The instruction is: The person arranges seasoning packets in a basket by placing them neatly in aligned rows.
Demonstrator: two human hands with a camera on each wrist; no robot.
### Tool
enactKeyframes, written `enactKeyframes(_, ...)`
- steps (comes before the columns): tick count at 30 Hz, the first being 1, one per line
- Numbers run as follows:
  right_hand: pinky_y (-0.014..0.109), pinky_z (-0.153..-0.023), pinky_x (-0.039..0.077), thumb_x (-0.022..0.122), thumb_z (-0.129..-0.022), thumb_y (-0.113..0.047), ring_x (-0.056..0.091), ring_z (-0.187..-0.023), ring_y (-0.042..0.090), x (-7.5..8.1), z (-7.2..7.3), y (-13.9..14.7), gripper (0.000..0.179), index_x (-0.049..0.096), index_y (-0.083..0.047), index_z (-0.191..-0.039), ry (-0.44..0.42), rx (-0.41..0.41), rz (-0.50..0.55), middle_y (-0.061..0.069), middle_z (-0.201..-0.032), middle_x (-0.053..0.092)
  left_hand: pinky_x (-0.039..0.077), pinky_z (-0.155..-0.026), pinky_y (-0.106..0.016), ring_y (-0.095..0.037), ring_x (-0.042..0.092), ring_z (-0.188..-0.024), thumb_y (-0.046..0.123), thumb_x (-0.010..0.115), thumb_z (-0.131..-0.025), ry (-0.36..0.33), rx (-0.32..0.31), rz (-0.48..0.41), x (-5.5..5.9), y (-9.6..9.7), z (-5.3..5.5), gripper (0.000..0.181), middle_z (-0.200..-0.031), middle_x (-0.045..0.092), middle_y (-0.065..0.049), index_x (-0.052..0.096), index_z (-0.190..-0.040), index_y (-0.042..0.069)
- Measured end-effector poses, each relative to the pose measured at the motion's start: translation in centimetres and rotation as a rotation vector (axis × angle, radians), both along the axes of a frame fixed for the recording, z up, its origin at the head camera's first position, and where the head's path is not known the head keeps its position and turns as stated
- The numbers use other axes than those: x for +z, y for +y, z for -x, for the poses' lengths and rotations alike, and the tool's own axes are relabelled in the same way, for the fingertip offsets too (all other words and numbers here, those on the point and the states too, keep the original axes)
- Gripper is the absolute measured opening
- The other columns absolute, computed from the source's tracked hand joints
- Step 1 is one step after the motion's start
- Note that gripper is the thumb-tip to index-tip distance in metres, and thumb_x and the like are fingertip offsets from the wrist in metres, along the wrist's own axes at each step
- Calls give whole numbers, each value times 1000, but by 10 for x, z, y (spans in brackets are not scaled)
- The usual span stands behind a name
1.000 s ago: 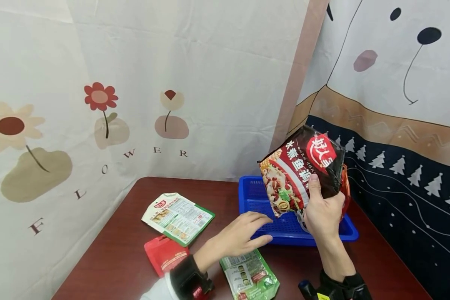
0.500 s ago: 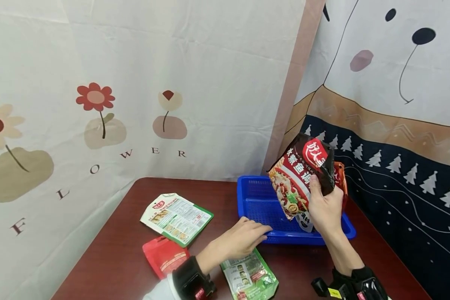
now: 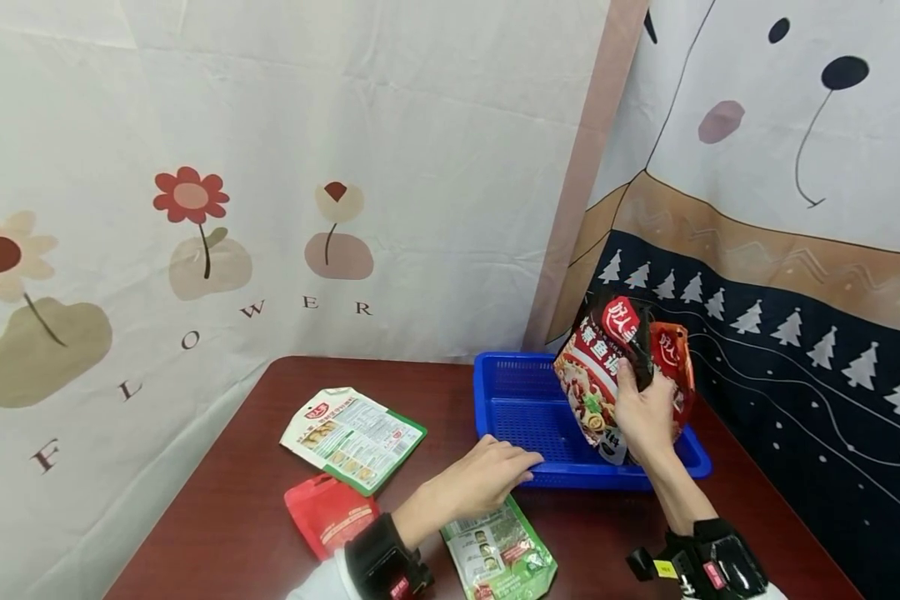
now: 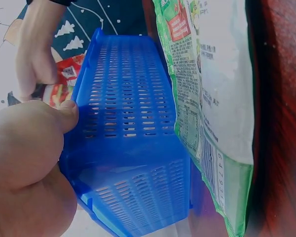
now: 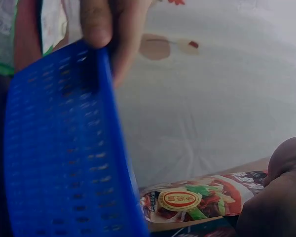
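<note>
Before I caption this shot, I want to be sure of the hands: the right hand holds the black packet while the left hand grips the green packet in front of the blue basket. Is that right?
Not quite: the left hand grips the blue basket by its rim, as the right wrist view shows. The right hand does hold the black packet.

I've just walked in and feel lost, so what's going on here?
A person's right hand holds a dark food packet at the blue basket, next to a red-orange packet; how far inside it reaches is unclear. The left hand grips the basket's near rim. A white packet, a red packet and a green packet lie on the table.
</note>
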State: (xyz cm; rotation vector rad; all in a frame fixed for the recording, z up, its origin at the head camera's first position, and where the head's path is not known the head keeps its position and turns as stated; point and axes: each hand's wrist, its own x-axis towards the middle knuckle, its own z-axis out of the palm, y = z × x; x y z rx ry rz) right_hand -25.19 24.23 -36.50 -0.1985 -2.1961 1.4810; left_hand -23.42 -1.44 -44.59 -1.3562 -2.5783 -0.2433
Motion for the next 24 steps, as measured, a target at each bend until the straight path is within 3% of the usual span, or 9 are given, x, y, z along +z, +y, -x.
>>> enactKeyframes(2, 16, -73, 46, 46, -122, -39, 59, -92, 5, -5, 3, 3, 53, 61, -1, -154, -21, 11, -12, 18, -123, 70, 51, -102, -26, -11, 73, -131, 28, 53, -121, -6, 2, 2, 0, 0, 0, 39, -144, 79, 4, 67, -155, 16)
enactKeyframes(4, 23, -63, 44, 46, -122, -38, 53, -74, 7, -10, 6, 6, 49, 65, 1, -144, -31, 20, -28, 13, -98, 65, 51, -102, -26, -11, 73, -132, 28, 53, -121, -11, 4, 2, 1, 0, -1, 39, -145, 79, 4, 67, -155, 16)
enactKeyframes(8, 34, -54, 38, 48, -122, -38, 41, -56, 15, -19, 13, 10, 43, 62, -1, -104, -44, -7, -72, -1, -69, 42, 51, -102, -26, -12, 73, -133, 28, 53, -121, -16, 6, 2, 1, 1, -1, 40, -146, 79, 4, 67, -156, 15)
enactKeyframes(12, 36, -57, 39, 50, -121, -39, 44, -56, 19, -30, 19, 12, 46, 50, -9, -86, -58, -64, -120, -3, -64, 43, 51, -102, -26, -12, 73, -133, 28, 53, -121, -23, 9, 5, 1, 2, -1, 40, -146, 78, 4, 66, -156, 15)
enactKeyframes(24, 39, -72, 41, 49, -120, -34, 53, -74, 29, -50, 29, 20, 43, 54, -8, -86, -101, -103, -185, 6, -71, 52, 50, -99, -24, -12, 74, -130, 28, 54, -120, -22, 0, -2, 1, 0, 0, 40, -146, 78, 3, 66, -156, 14)
